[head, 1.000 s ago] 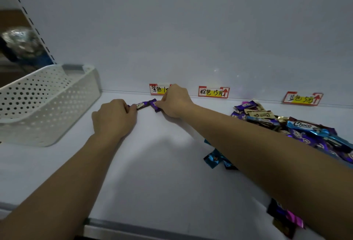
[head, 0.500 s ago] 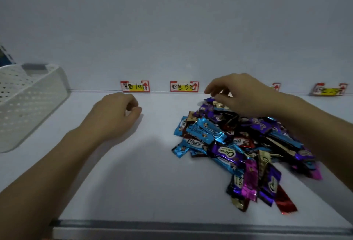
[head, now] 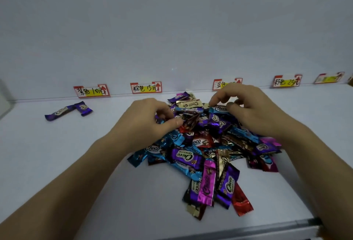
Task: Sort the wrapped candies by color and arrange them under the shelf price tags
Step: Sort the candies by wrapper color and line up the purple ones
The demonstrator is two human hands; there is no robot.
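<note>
Head-camera view down onto a white shelf [head: 76,173] with a pale back wall. Along the foot of the wall, across the middle of the frame, 5 red-and-yellow price tags [head: 146,87] in a row, the 3rd partly behind the right hand, the 5th blurred near the right edge.

At center frame, a loose heap of wrapped candies [head: 200,155]: blue, purple, magenta, red and gold wrappers lying across one another, long axes pointing every way. At the heap's upper edge, a gold candy [head: 189,104] lying left to right. At its lower edge, a magenta candy [head: 208,182] nearly up-and-down in the frame, and a red candy [head: 241,199] slanting from upper left to lower right.

At upper left, well apart from the heap and just below the leftmost tag [head: 91,91], 2 more pieces flat on the shelf. A longer purple candy [head: 59,112] slanting from lower left to upper right, a shorter purple candy [head: 83,108] slanting from upper left to lower right, ends touching in a shallow corner.

Left hand [head: 150,123] over the heap's left side, fingers curled, thumb and fingertips pinching the crimped end of a dark brown candy [head: 191,122]. Right hand [head: 254,110] over the heap's upper right, fingers curled close together, tips down at a blue candy [head: 219,109]. Grip or mere touch there impossible to tell.
</note>
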